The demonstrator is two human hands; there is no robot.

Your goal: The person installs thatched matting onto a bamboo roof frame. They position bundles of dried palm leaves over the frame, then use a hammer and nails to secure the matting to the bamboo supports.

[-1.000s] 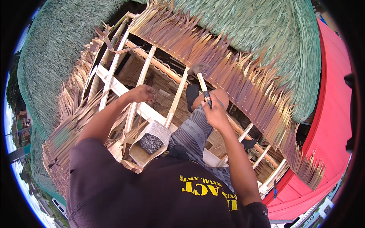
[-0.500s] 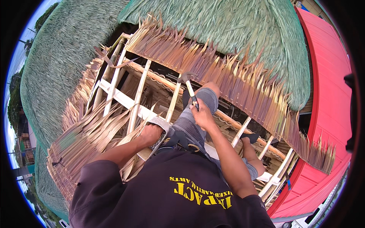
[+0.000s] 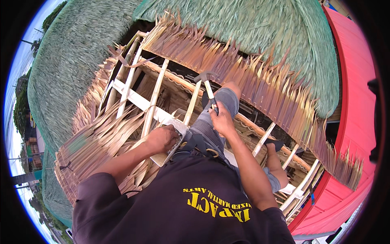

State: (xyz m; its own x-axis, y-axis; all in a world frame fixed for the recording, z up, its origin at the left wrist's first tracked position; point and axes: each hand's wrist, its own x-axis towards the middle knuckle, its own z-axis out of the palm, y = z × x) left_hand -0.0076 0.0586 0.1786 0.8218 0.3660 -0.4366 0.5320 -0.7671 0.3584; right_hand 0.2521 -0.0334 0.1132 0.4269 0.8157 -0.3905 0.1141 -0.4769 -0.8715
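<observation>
My right hand (image 3: 222,122) grips the dark handle end of a claw hammer (image 3: 209,90). The hammer's metal head points away from me, over the roof frame. At my waist sits a white, open-topped container (image 3: 181,127) holding what look like small nails (image 3: 175,143). My left hand (image 3: 161,139) is at this container's left side, its fingers curled together over the contents. Whatever those fingers hold is too small or hidden to make out. Beyond the hammer, a strip of brown palm-leaf thatch (image 3: 260,85) lies across the pale bamboo rafters (image 3: 157,91).
Loose dried thatch panels (image 3: 91,152) lie to my left. Open gaps show between the rafters and a white crosspiece (image 3: 138,99). Green netted thatch roofs (image 3: 260,36) rise ahead and left; a red metal roof (image 3: 359,81) slopes away at right. My legs (image 3: 225,101) straddle the frame.
My left hand has come up out of the container toward its left edge, showing more of its fingers and the nails. The hammer stays in my right hand. The view has shifted slightly.
</observation>
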